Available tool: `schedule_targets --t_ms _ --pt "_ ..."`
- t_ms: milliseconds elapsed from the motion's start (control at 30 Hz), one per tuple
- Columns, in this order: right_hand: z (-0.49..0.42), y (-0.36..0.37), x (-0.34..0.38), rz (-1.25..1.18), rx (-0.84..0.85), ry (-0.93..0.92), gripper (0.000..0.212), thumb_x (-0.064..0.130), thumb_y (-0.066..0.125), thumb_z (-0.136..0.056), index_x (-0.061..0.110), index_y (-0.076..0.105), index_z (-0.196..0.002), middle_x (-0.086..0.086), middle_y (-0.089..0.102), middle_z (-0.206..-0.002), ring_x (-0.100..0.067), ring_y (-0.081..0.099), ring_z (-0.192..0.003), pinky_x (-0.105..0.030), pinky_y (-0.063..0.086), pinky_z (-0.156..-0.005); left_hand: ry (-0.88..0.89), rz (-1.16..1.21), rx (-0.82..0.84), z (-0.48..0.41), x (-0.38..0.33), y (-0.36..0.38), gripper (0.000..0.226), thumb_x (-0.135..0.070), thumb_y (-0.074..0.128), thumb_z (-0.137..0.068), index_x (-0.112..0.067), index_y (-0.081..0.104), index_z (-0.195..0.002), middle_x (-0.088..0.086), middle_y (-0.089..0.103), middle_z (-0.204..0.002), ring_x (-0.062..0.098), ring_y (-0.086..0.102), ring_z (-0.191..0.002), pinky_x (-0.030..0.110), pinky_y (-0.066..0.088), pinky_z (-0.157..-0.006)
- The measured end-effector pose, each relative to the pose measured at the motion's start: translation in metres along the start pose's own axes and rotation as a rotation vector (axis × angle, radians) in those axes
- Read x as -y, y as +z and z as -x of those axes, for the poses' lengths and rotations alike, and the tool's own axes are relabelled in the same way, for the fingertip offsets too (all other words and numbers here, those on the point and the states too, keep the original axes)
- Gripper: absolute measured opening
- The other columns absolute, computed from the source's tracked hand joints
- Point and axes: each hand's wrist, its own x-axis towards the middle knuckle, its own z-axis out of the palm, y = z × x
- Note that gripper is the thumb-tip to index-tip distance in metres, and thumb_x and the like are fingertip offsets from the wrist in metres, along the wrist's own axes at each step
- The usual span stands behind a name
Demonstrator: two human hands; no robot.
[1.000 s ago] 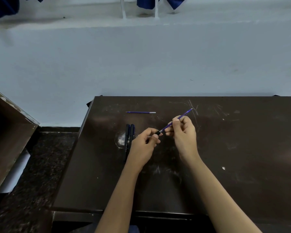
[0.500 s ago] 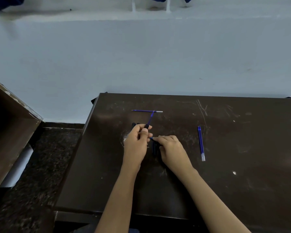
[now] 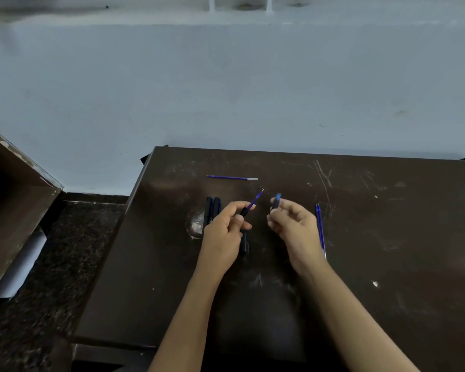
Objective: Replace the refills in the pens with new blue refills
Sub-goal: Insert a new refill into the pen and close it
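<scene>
My left hand [image 3: 223, 234] grips a black pen barrel [image 3: 244, 237] with a blue refill [image 3: 255, 200] sticking out of its top, tip pointing up and to the right. A short way to its right, my right hand [image 3: 293, 224] pinches a small dark pen tip section with a blue end [image 3: 277, 201]. Two black pens [image 3: 212, 209] lie side by side on the dark brown desk [image 3: 387, 237], left of my left hand. One loose blue refill [image 3: 231, 178] lies farther back. Two more blue refills [image 3: 320, 226] lie just right of my right hand.
The desk top is scratched, with a white smudge [image 3: 195, 225] beside the black pens. A pale wall [image 3: 226, 89] rises behind the desk. A brown cabinet edge [image 3: 16, 200] stands at the left over dark speckled floor [image 3: 51, 264].
Both hands rose from the desk and moved apart. My right hand picked up the small tip section. The refill now sits in the barrel in my left hand.
</scene>
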Motion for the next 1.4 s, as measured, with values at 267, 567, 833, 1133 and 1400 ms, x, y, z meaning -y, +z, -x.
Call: schedule_targets --t_ms 267,567,833,1133,1400 --pt "-0.004 -0.014 0.017 -0.579 0.047 0.259 0.011 -0.002 0.054 -0.089 0.006 0.061 -0.091 -0.014 0.065 -0.092 -0.017 0.071 -0.081 -0.026 0.058 -0.077 0.032 -0.165 0.066 0.003 -0.005 0.004 0.034 -0.009 0.04 -0.099 -0.029 0.06 -0.117 -0.003 0.064 -0.084 0.0 0.049 -0.065 0.01 0.04 -0.063" --pt "-0.002 -0.014 0.019 -0.466 0.131 0.224 0.01 0.0 0.056 -0.089 0.006 0.063 -0.093 -0.016 0.068 -0.097 -0.016 0.07 -0.083 -0.028 0.057 -0.079 0.013 -0.188 0.082 0.004 -0.004 0.006 0.034 -0.011 0.038 -0.1 -0.031 0.06 -0.117 0.0 0.063 -0.089 0.003 0.049 -0.067 0.004 0.041 -0.058" --pt "0.001 -0.011 0.017 -0.298 0.169 0.149 0.018 -0.002 0.054 -0.089 0.006 0.063 -0.102 -0.007 0.068 -0.084 -0.015 0.069 -0.085 -0.029 0.057 -0.08 0.001 -0.208 0.096 0.002 -0.001 0.007 0.036 -0.009 0.039 -0.098 -0.034 0.06 -0.113 -0.002 0.066 -0.085 0.003 0.051 -0.067 0.007 0.039 -0.055" --pt "0.004 -0.007 0.013 -0.113 0.221 0.189 0.017 0.003 0.06 -0.087 0.009 0.067 -0.1 -0.002 0.066 -0.083 -0.01 0.061 -0.078 -0.027 0.051 -0.079 -0.043 -0.136 0.085 0.004 -0.004 0.009 0.036 -0.033 0.043 -0.099 -0.019 0.068 -0.076 -0.005 0.068 -0.066 -0.004 0.053 -0.044 0.006 0.042 -0.053" --pt "0.005 -0.008 0.011 -0.088 0.267 0.212 0.015 0.007 0.062 -0.086 0.011 0.068 -0.099 0.001 0.069 -0.077 -0.007 0.063 -0.072 -0.02 0.05 -0.069 -0.117 -0.125 0.041 0.005 -0.009 0.008 0.034 -0.032 0.043 -0.098 -0.022 0.071 -0.082 -0.007 0.066 -0.063 0.002 0.06 -0.063 0.014 0.041 -0.061"
